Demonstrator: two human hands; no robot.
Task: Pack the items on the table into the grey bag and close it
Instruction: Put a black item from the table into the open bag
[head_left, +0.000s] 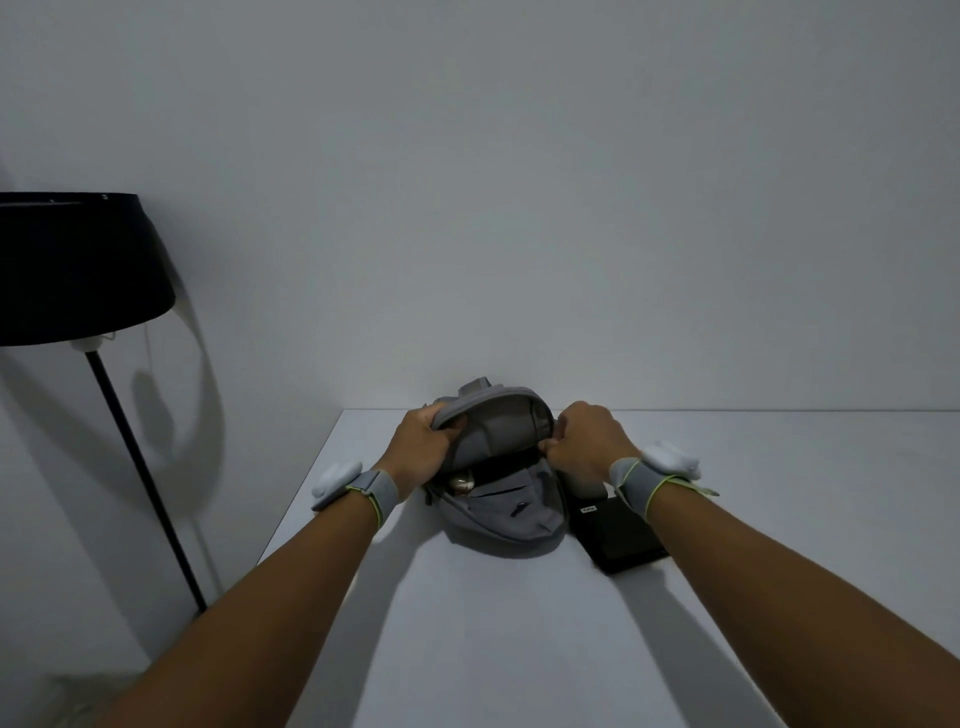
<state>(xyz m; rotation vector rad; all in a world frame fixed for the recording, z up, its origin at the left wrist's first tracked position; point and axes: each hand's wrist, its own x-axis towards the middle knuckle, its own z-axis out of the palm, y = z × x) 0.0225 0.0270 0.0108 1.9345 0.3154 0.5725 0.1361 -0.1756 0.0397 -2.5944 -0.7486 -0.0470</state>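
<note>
The left hand and right hand each clamp an edge of the grey bag, holding it open on the white bench, with a black case just beside it.

Between the left hand and right hand gripping its rim, the grey bag gapes open, a shiny object inside near the left grip, a black case just beside the right wrist.
</note>
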